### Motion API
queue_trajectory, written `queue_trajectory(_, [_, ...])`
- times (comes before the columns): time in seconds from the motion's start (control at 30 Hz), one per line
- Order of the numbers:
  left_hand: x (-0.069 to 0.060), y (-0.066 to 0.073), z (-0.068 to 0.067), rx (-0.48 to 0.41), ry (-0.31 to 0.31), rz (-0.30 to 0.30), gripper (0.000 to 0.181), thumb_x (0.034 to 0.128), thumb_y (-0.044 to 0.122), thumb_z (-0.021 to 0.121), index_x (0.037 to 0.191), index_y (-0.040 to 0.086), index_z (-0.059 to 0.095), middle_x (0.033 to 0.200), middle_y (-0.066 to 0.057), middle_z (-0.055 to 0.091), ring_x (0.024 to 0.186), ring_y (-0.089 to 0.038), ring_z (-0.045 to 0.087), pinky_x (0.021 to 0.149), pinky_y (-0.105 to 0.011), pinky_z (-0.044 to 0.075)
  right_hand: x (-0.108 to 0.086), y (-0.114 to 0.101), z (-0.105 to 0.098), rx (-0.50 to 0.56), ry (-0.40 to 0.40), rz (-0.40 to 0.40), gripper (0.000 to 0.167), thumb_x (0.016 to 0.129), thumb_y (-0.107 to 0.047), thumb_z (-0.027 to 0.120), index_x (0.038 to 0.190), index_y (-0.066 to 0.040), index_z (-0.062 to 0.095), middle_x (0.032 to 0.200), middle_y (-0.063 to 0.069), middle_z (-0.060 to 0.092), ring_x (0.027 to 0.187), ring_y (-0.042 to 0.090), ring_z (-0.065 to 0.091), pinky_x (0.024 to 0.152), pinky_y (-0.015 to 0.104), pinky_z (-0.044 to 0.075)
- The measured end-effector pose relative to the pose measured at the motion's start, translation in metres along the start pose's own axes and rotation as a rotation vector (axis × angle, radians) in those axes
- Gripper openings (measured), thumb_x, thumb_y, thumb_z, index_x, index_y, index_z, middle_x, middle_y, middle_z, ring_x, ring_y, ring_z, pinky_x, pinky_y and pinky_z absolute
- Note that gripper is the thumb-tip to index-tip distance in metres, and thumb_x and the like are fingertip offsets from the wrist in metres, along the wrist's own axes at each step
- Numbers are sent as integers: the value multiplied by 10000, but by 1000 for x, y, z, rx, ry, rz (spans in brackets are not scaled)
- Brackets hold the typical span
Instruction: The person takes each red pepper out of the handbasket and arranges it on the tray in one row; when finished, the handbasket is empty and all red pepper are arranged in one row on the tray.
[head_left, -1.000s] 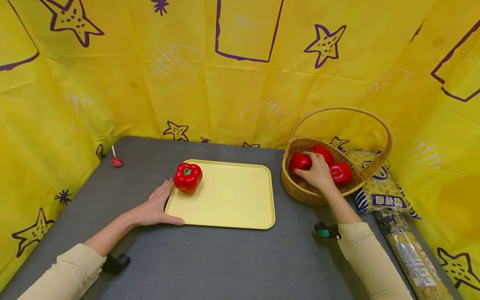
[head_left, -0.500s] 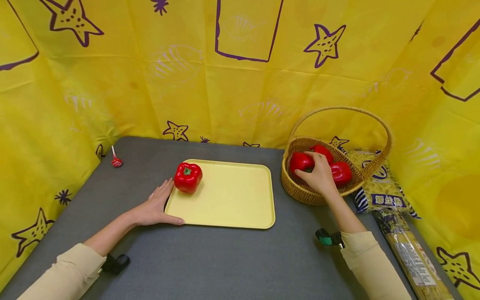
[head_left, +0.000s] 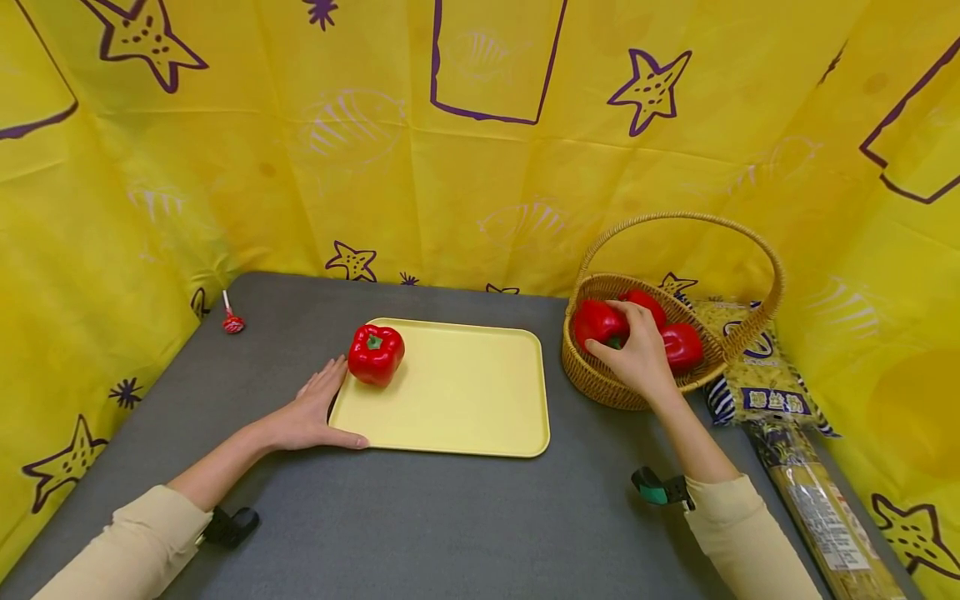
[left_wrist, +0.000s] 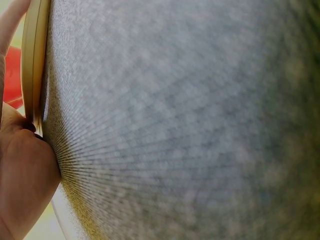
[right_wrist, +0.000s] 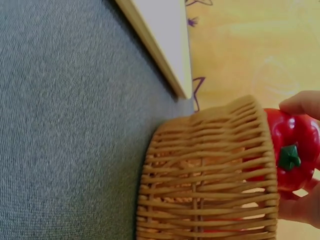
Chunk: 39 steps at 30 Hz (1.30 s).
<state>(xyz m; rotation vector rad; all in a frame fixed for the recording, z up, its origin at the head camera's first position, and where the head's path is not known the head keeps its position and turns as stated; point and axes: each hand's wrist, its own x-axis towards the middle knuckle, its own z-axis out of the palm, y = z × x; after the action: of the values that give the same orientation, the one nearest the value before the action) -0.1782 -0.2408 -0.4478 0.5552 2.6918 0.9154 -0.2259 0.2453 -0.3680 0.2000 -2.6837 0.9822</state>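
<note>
My right hand (head_left: 636,348) grips a red bell pepper (head_left: 595,322) at the left side of the wicker basket (head_left: 606,388). In the right wrist view that bell pepper (right_wrist: 292,150) shows its green stem, with thumb and fingers on opposite sides and its top about level with the basket rim. Two more red peppers (head_left: 682,347) lie in the basket. My left hand (head_left: 311,419) rests with spread, straight fingers against the left end of the pale yellow tray (head_left: 465,400). Another red bell pepper (head_left: 377,356) stands on the tray's left part, stem up.
The basket's tall arched handle (head_left: 682,217) rises above the peppers. Right of the basket lie a printed noodle packet (head_left: 765,375) and a long clear packet (head_left: 825,517). A lollipop (head_left: 233,322) lies at the far left of the grey table (head_left: 450,525). Yellow patterned cloth surrounds the table.
My right hand has turned and raised the bell pepper slightly inside the basket, so its green stem now shows. My left hand and the tray have stayed put.
</note>
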Motion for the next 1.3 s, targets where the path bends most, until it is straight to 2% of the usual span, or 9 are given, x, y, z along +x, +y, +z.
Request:
queue_trajectory(0.23, [0, 0, 0, -4, 3, -2, 1291, 703, 557, 797, 1543, -16, 4, 1596, -252, -16, 1442, -463, -40, 1104, -666, 10, -5, -13, -1, 15, 21, -40, 636, 793, -205, 780, 1344, -51, 501, 1366, 214, 437, 1187, 411, 468, 978, 640, 368])
queue_trajectory(0.63, [-1, 0, 0, 1, -3, -13, 1286, 706, 568, 786, 1538, -33, 12, 1597, -251, -7, 1447, -453, -32, 1111, -656, 13, -8, -32, 8, 53, 5, -100, 644, 762, -189, 807, 1330, -82, 525, 1382, 162, 448, 1193, 373, 488, 975, 607, 402])
queue_trajectory(1.03, [0, 0, 2, 3, 23, 19, 1287, 700, 549, 807, 1539, -33, 24, 1593, -260, 3, 1444, -463, -33, 1109, -655, 20, -12, -47, 25, 101, -65, -140, 647, 757, -194, 815, 1335, -104, 539, 1390, 185, 417, 1220, 382, 463, 969, 599, 420])
queue_trajectory(1.3, [-1, 0, 1, 0, 12, 10, 1286, 702, 552, 801, 1538, -38, 21, 1597, -252, 0, 1448, -452, -36, 1112, -650, 14, -15, -53, 38, 112, -103, -175, 624, 761, -195, 814, 1330, -148, 564, 1380, 162, 430, 1223, 368, 462, 943, 590, 448])
